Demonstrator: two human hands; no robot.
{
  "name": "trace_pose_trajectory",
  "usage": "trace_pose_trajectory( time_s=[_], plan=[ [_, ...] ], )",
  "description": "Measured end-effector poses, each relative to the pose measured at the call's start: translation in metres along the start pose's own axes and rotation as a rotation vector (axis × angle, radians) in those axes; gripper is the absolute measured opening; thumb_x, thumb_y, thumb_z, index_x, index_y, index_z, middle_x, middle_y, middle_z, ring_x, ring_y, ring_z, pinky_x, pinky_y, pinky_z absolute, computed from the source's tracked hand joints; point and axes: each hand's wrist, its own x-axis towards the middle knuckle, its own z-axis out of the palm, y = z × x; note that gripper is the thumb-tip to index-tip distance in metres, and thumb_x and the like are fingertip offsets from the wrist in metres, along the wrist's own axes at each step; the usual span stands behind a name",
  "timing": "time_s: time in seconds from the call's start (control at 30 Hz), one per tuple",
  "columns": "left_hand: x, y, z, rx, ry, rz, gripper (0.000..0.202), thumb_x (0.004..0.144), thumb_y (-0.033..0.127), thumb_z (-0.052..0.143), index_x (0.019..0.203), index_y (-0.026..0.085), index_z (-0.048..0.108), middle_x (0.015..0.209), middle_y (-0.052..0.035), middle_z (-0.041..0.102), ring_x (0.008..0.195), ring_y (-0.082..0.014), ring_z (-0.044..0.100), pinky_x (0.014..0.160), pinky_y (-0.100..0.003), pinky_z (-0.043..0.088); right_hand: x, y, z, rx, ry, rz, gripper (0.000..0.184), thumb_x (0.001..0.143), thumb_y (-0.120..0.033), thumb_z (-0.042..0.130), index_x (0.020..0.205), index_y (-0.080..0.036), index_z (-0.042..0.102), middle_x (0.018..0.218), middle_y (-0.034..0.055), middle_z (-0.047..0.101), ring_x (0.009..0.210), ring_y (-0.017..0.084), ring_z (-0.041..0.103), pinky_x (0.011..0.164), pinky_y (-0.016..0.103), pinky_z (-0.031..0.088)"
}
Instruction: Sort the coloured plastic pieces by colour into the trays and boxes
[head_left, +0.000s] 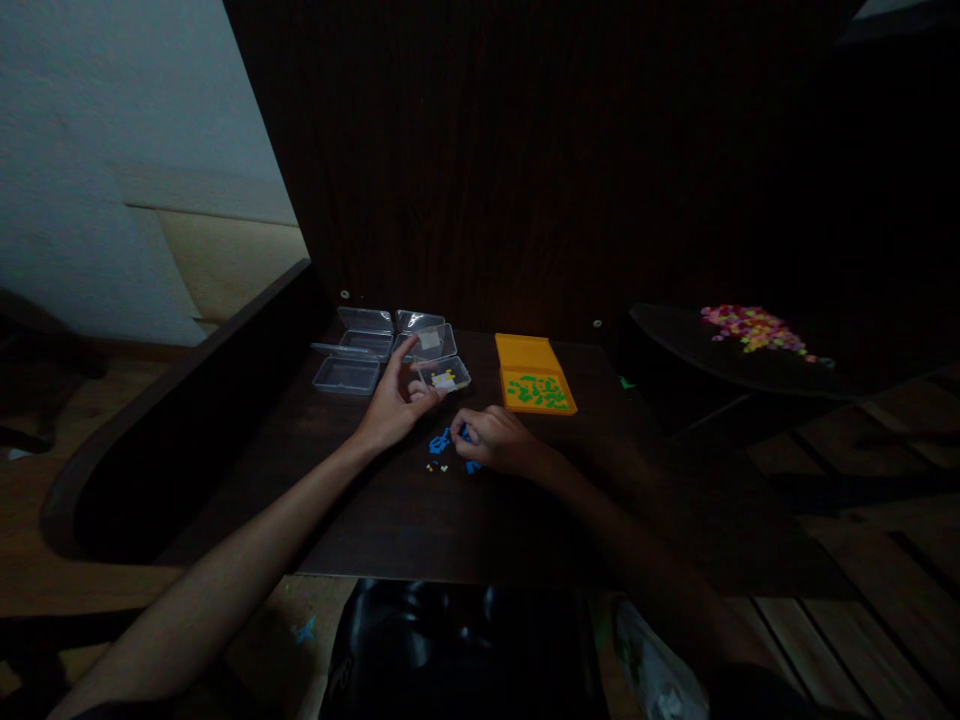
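My left hand (396, 402) grips the left side of a small clear plastic box (463, 378), its thumb along the near edge and its index finger raised by the lid. Inside that box lie several small yellow pieces and a white label. My right hand (491, 437) is closed just above a small pile of blue pieces (439, 442) on the table; its fingertips are pinched, and what is between them is hidden. A few tiny yellow and white pieces (444, 468) lie on the near side of the pile.
More open clear boxes (346, 376) stand to the left on the dark table (375, 530). An open orange case (526, 352) with green pieces (536, 391) sits to the right. Pink and yellow pieces (757, 328) lie heaped on a dark side surface. A raised board (180, 400) edges the left.
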Motion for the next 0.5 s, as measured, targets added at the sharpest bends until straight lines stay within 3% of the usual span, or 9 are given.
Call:
trace_pose_trajectory(
  time_s=[0.27,0.5],
  plan=[
    [-0.006,0.005,0.003,0.024,-0.077,-0.085,0.093,0.070,0.022,0.079,0.148,0.025,0.029,0.124,-0.0134,0.059,0.065,-0.0053,0.060,0.070,-0.026,0.056,0.002,0.009,-0.011,0.448,0.069,-0.008,0.007,0.079,-0.022,0.062,0.082,-0.016,0.061,0.049,-0.0114,0.041,0.043,0.005,0.033,0.048,0.019,0.025],
    [-0.010,0.009,0.006,0.019,-0.210,-0.151,0.094,0.069,0.022,0.081,0.149,0.025,0.031,0.122,-0.0136,0.059,0.066,-0.0053,0.058,0.064,-0.022,0.051,0.000,0.016,-0.021,0.441,0.298,0.015,0.017,0.081,-0.032,0.064,0.083,-0.015,0.066,0.046,-0.0107,0.038,0.044,0.006,0.030,0.047,0.020,0.023]
  ],
)
